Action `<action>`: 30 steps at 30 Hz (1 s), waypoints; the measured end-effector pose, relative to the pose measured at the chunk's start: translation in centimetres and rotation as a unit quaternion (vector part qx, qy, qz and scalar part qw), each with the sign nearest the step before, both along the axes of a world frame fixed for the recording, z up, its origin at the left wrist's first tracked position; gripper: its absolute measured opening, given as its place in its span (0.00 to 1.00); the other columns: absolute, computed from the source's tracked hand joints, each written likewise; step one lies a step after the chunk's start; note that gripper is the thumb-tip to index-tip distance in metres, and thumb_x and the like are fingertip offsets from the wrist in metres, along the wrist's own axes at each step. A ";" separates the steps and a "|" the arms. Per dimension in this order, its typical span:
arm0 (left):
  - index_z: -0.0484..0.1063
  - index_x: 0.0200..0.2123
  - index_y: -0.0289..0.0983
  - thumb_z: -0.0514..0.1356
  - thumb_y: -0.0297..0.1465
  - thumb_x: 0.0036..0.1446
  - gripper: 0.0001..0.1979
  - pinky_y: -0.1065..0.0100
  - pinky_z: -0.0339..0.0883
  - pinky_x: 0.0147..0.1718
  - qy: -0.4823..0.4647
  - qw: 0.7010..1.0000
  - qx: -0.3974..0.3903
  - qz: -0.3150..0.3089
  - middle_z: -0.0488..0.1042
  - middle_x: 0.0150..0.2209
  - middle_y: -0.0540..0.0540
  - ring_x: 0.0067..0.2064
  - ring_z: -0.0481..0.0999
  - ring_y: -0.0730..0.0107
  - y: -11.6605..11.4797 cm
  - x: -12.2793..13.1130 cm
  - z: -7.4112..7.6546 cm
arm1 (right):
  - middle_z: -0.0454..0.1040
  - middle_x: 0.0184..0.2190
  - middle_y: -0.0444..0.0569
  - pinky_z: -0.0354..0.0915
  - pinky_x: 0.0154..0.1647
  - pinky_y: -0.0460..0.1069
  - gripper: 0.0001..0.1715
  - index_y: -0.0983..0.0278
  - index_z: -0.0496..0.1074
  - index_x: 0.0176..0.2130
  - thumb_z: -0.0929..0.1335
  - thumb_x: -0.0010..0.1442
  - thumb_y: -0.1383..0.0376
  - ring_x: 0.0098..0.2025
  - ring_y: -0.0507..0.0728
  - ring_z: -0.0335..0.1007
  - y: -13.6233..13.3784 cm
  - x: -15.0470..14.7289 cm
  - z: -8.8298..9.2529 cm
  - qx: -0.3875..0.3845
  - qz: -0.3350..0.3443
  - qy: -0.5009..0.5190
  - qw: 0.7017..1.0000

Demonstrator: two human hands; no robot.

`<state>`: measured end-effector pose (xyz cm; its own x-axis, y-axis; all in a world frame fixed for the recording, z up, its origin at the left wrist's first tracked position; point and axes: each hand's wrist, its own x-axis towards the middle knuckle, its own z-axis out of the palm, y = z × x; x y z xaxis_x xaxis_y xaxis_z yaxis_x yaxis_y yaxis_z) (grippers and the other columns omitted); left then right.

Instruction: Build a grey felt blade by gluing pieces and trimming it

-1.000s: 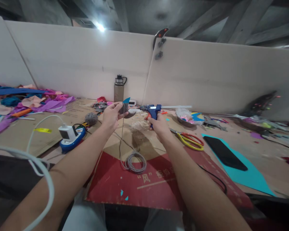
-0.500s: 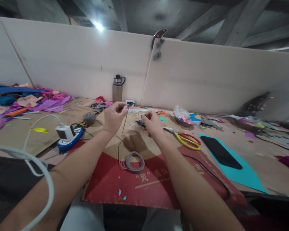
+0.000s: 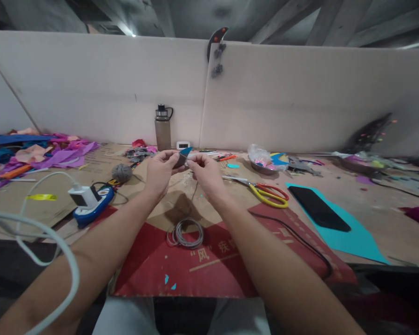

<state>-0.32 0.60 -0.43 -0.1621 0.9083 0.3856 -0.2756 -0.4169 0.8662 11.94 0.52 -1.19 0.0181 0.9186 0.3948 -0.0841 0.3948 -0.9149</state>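
My left hand (image 3: 158,173) grips a gray-and-blue piece (image 3: 181,158); my right hand (image 3: 208,176) pinches at its edge. Coiled cord (image 3: 190,244) rests below on red-and-tan cardboard (image 3: 145,274). Scissors (image 3: 254,188) lie right.

Look, the left hand (image 3: 159,176) and right hand (image 3: 206,176) are covering part of that grey-and-blue piece (image 3: 181,159); the little white display (image 3: 183,145) is too tiny to read, the white cable (image 3: 73,263) vanishing leftward.

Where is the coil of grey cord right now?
In the head view, the coil of grey cord lies slightly left of centre on the cardboard, just above and left of the printed characters.
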 end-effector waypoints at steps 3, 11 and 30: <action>0.72 0.30 0.34 0.65 0.32 0.46 0.09 0.65 0.75 0.34 -0.013 0.999 -0.016 -0.030 0.74 0.29 0.49 0.31 0.75 0.73 -0.2 0.1 0.0 | 0.65 0.23 0.39 0.56 0.27 0.45 0.06 0.63 0.67 0.28 0.67 0.50 0.62 0.25 0.48 0.56 0.3 0.2 -0.2 0.046 -0.041 -0.019 0.998; 0.71 0.31 0.35 0.64 0.31 0.47 0.08 0.64 0.75 0.34 -0.040 0.996 -0.055 -0.060 0.74 0.30 0.49 0.31 0.76 0.73 -0.2 0.1 -0.1 | 0.68 0.24 0.42 0.58 0.32 0.47 0.07 0.64 0.68 0.27 0.66 0.50 0.62 0.27 0.50 0.61 -0.1 0.4 0.2 0.069 -0.092 -0.039 0.993; 0.70 0.32 0.34 0.63 0.30 0.47 0.08 0.60 0.75 0.33 -0.036 0.993 -0.082 -0.082 0.76 0.30 0.47 0.31 0.79 0.67 -0.5 0.4 0.1 | 0.73 0.26 0.44 0.61 0.38 0.48 0.11 0.65 0.73 0.28 0.66 0.52 0.60 0.31 0.51 0.66 -0.2 0.9 0.7 0.061 -0.107 -0.053 0.991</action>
<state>0.06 0.10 -0.37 -0.0286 0.9743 0.2234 -0.3913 -0.2166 0.8944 12.81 0.32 -0.48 0.1597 0.8438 0.5124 0.1064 0.5013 -0.8587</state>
